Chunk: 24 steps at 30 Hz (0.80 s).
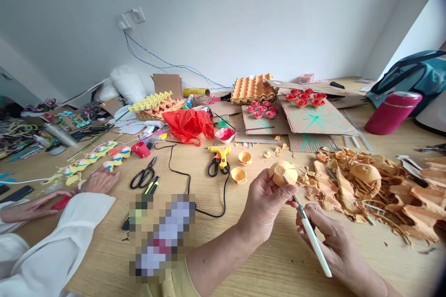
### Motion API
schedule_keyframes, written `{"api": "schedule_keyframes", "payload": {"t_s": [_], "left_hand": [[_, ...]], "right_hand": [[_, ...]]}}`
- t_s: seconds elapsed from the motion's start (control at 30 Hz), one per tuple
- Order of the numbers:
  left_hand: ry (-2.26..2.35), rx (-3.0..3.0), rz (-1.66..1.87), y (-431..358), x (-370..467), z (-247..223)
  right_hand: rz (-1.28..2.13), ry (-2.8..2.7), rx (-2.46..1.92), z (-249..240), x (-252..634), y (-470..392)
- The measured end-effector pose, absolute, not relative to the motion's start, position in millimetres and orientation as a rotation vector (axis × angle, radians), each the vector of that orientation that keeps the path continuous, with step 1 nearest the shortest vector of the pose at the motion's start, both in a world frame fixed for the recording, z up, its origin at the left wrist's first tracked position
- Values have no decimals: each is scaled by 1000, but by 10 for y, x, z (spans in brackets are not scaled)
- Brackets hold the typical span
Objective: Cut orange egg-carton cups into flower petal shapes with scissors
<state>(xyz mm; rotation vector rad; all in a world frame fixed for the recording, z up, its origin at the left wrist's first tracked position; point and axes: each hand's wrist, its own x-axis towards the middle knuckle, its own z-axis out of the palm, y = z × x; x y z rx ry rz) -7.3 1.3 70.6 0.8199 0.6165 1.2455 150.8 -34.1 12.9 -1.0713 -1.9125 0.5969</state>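
Note:
My left hand (265, 202) holds a pale orange egg-carton cup (283, 172) between thumb and fingers, its rounded base turned up. In my right hand (324, 236) is a craft knife (311, 236) with a long white handle and a slim metal front end. The knife's tip meets the cup near my left thumb. Beyond my hands stand two cut carton cups, one nearer (239, 176) and one farther off (245, 158). To the right lies a heap of torn carton scraps (334, 185), with another rounded cup piece (365, 174) on top.
A yellow glue gun (220, 155) rests by black-handled scissors, its cord looping across the table. Red paper flowers (301, 98) sit on cardboard (313, 123). A pink flask (393, 112) stands at right. At left, a co-worker's hands (99, 180) are near painted carton strips (83, 162).

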Motion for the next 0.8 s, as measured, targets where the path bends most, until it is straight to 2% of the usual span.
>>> {"api": "schedule_keyframes", "payload": {"t_s": [0.8], "left_hand": [[739, 968, 1286, -10, -66, 707]], "right_hand": [[503, -1975, -1080, 127, 1513, -329]]}}
